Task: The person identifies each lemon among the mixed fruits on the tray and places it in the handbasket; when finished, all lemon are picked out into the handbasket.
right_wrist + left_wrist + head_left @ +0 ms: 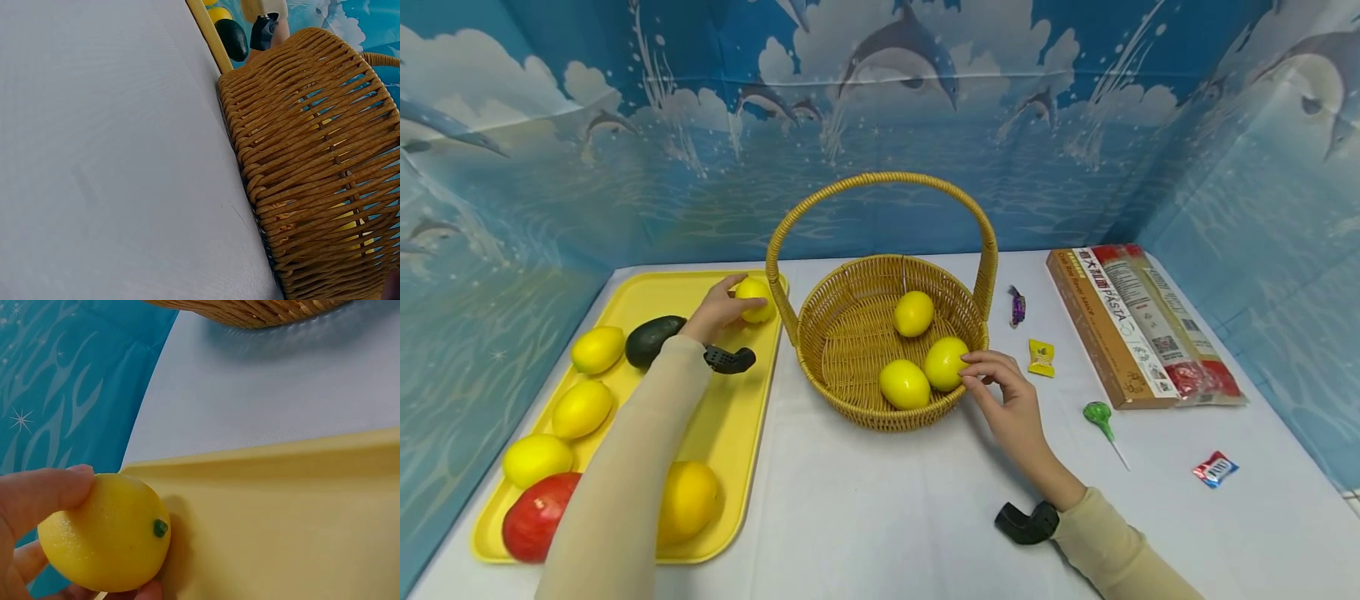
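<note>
At the tray's far right corner, my left hand holds a lemon between thumb and fingers. The left wrist view shows this lemon with a small green stem end, close over the yellow tray. My right hand is at the near right of the wicker basket. Its thumb and fingertips are at the rim, overlapping the edge of a lemon in the basket; whether they pinch rim or lemon I cannot tell. Two more lemons, one farther back and one in front, lie in the basket.
Along the tray's left side are several lemons, a dark green avocado, a red fruit and a larger orange-yellow fruit. On the right lie wrapped candies, a green lollipop and a pasta box. The basket's tall handle arches overhead.
</note>
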Tool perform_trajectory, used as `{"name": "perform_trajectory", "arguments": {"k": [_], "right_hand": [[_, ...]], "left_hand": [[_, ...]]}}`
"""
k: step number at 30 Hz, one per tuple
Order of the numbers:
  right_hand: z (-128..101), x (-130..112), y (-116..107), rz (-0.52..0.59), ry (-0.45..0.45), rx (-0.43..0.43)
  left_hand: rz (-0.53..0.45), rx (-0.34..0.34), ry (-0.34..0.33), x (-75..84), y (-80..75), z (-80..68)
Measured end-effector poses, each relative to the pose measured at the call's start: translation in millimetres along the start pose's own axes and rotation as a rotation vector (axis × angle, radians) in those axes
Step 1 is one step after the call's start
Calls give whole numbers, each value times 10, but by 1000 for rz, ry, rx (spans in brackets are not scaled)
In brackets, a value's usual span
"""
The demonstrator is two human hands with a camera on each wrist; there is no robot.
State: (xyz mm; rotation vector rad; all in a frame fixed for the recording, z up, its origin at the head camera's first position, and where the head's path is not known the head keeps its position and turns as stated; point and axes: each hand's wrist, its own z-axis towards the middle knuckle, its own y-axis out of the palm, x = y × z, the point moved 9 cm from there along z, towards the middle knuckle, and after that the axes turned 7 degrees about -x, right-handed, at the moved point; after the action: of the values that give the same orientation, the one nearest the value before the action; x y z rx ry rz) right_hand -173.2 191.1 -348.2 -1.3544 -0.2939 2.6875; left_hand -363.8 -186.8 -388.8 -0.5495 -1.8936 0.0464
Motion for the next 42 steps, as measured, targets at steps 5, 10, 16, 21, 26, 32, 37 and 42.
{"name": "perform_trajectory", "arguments": {"k": [5, 10, 16, 21, 26, 32, 37, 42], "right_hand": [[0, -4, 1, 4, -9, 2], [7, -28, 4, 6, -13, 4], [17, -33, 3, -6, -7, 4], [22, -34, 7, -7, -22, 2], [19, -40, 7, 2, -26, 4], [2, 0, 2, 1, 3, -2], [4, -29, 0, 1, -16, 5], [35, -162, 22, 2, -22, 6]], "left_hand": [[-21, 6, 5, 66, -10, -99], [-32, -11, 54, 224, -23, -285], [-90, -14, 139, 415, -101, -588], [-138, 16, 234, 593, -203, -923], [-269, 46, 368, 859, -283, -1303], [-385, 28, 559, 1239, -228, -1751], [-379, -32, 654, 1499, 6, -1997], [-296, -157, 632, 1602, 391, -2017]]}}
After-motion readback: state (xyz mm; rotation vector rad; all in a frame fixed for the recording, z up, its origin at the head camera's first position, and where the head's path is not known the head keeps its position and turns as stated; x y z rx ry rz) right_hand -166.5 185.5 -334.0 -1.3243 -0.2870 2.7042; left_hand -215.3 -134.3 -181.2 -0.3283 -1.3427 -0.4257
